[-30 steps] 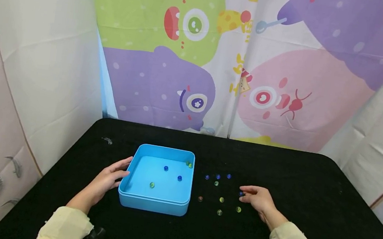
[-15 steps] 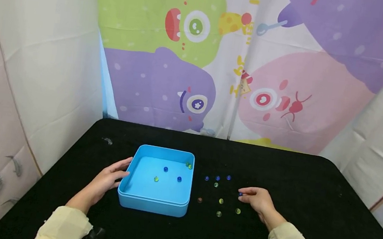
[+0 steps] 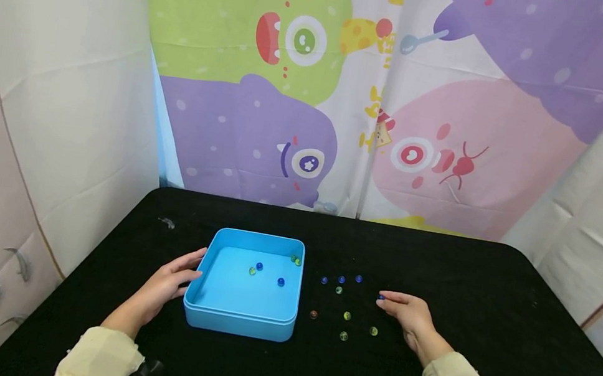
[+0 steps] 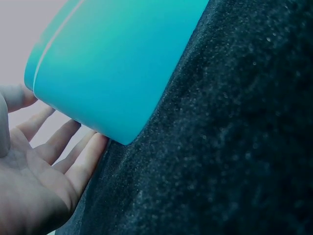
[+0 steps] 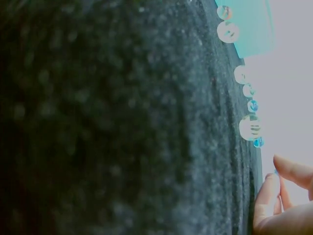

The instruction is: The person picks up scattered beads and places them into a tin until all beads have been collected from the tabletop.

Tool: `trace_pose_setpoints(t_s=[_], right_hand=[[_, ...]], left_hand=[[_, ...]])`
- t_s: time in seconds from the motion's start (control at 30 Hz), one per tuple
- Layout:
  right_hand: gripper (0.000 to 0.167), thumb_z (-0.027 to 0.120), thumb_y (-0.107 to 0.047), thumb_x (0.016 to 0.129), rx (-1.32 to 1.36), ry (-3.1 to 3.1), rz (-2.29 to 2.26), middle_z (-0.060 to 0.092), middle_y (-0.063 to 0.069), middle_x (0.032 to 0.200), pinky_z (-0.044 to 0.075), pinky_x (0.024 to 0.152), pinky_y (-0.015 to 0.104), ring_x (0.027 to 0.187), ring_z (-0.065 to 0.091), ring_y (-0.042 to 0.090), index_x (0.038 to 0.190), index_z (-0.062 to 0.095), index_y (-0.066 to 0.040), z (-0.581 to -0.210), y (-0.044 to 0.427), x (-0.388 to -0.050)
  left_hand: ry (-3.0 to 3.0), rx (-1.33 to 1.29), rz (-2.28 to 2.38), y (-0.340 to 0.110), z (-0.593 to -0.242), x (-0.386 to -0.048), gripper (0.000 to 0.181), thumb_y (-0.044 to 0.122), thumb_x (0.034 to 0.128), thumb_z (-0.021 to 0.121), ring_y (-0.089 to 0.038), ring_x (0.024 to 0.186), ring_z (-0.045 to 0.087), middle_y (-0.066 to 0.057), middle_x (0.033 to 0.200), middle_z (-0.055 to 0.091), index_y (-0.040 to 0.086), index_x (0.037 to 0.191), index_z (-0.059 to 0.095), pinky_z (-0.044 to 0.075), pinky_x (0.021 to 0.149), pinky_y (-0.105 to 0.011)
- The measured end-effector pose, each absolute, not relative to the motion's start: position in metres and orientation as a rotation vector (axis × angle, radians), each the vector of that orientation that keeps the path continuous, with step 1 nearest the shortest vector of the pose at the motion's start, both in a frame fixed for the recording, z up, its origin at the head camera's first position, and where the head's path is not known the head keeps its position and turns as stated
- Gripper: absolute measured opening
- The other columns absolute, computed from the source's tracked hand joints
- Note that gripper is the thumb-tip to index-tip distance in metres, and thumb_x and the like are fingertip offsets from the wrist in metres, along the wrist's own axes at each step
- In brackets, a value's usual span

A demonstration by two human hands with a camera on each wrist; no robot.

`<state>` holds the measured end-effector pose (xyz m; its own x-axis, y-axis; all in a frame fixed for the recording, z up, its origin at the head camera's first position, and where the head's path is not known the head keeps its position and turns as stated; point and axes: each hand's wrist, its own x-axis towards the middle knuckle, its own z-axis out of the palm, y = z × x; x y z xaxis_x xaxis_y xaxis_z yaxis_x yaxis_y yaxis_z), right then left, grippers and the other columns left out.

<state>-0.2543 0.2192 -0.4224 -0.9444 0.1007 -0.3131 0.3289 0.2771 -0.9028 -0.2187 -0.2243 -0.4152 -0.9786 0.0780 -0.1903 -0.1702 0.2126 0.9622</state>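
Your L hand (image 3: 165, 284) is on the outer left side of the blue box (image 3: 238, 324), fingers spread apart & pretty straight against the wall, not wrapped around anything. The L wrist cam shows the same: thumb up near the rim, the other fingers lower on the side. Your R hand (image 3: 408, 317) is right of the loose marbles, thumb + fingertip together on a dark blue marble (image 3: 381, 297), so that one's pinched. R wrist cam only gives a tiny bit of blue b/w your fingers. Can't tell if it's touching the cloth or just above it.

Box has 5 in it afaict: a blue one (image 3: 260, 266) w/ a green one (image 3: 252, 271) just beside it, another blue one (image 3: 281, 282) more to the right, & 2 yellow-green ones (image 3: 298, 262) tucked in the far right corner.

B/w the box & your R hand, on the black tablecloth (image 3: 470, 284): 3 blue marbles (image 3: 341, 279) in a rough row, a greenish one (image 3: 338, 290) just below the middle one, a reddish-brown one (image 3: 313, 315) near the box, plus 3 yellow-green marbles (image 3: 347, 316) closer to you. Cartoon curtain (image 3: 251, 138) hangs behind the table.
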Motion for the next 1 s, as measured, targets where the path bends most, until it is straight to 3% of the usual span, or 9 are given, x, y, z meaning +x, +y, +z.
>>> trace_pose_setpoints(t_s=[1.0], right_hand=[[0.035, 0.065, -0.009, 0.085, 0.319, 2.317, -1.902, 0.056, 0.017, 0.123, 0.042, 0.095, 0.042, 0.104, 0.055, 0.025, 0.118, 0.06, 0.003, -0.405, 0.179, -0.265]], left_hand=[[2.299, -0.081, 1.85, -0.224, -0.417, -0.217, 0.056, 0.023, 0.0975, 0.044, -0.042, 0.131, 0.027, -0.02, 0.15, 0.017, 0.013, 0.148, 0.022, 0.035, 0.101, -0.053]])
